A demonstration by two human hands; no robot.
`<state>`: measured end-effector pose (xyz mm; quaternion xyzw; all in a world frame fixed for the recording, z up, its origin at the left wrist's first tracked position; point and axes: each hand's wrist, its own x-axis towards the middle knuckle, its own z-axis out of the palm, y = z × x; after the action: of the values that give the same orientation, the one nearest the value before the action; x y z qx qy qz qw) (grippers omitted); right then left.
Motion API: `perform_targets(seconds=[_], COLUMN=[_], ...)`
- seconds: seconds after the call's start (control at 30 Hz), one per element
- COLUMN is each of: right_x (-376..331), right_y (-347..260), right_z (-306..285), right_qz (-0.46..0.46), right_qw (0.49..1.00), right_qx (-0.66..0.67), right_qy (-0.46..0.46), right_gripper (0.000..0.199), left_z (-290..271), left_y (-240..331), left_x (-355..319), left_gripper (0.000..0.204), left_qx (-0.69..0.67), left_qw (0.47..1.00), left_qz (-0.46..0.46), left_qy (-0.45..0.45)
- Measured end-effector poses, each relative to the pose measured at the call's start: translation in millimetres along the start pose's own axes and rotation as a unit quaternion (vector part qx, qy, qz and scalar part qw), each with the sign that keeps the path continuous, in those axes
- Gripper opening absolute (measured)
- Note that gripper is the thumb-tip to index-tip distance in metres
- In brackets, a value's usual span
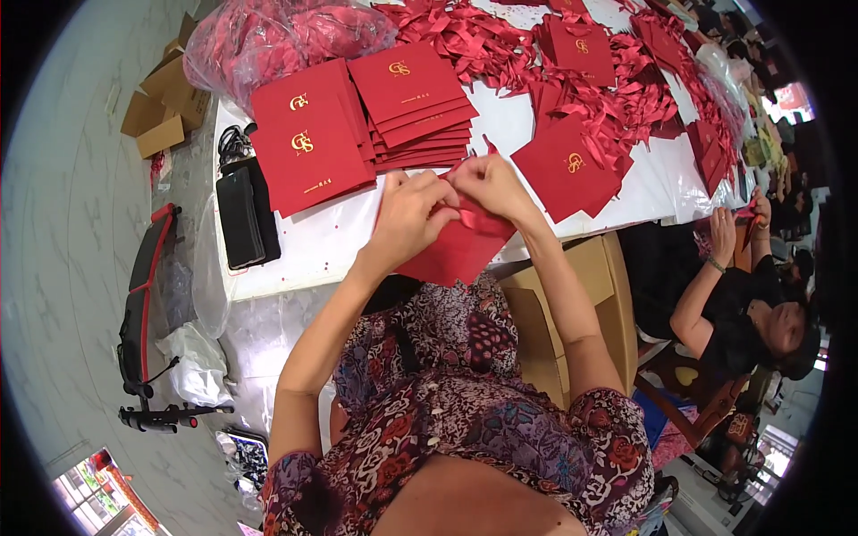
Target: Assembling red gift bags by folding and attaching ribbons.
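Observation:
A red flat paper bag [458, 253] hangs at the table's front edge between my two hands, one corner pointing down toward my lap. My left hand [409, 216] is closed at its upper left, fingers curled and pinching red ribbon against the bag. Fingers bent, my right hand [493, 186] pinches ribbon at the upper right; a short ribbon end [490, 146] sticks up above it. The exact grip is partly hidden by my fingers. Just beyond lie stacks of red bags [416, 112] with gold emblems, and more bags [567, 170] with ribbons lie to the right.
A black phone [239, 219] lies at the table's left edge. Behind the stacks are a plastic sack [277, 49] of red material and heaped red ribbons [474, 40]. An open cardboard box [581, 295] stands by my right arm. Another person [742, 304] works at the right.

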<state>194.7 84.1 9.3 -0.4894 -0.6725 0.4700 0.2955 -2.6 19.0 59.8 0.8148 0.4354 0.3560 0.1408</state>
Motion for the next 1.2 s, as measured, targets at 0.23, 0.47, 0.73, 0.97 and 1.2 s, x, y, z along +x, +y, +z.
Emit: perform_targets(seconds=[0.23,0.47,0.73,0.97,1.2], right_x=[-6,-56,-53,-38,-45], right_y=[-13,-27,-42,-38,-42], right_z=[-29,-56,-17,-12,-18], right_qz=[0.028,-0.111,0.024,-0.029,-0.176], right_qw=[0.994,0.956,0.999,0.991,0.93], right_qx=[-0.002,-0.252,0.035,0.005,-0.218], right_qy=[0.102,-0.097,-0.003,0.127,0.237], right_gripper=[0.028,0.022,0.019,0.018,0.024], left_z=[11,17,50,52,26], left_y=[-6,-27,44,46,8], left_x=[-4,-4,-20,-50,-60], left_gripper=[0.018,0.021,0.038,0.021,0.02], left_qx=[-0.047,-0.018,-0.303,-0.465,-0.372], left_qw=[0.997,0.99,0.923,0.829,0.86], left_qz=[-0.067,-0.137,-0.221,-0.305,-0.345], left_qy=[-0.008,0.009,0.084,-0.065,-0.061])
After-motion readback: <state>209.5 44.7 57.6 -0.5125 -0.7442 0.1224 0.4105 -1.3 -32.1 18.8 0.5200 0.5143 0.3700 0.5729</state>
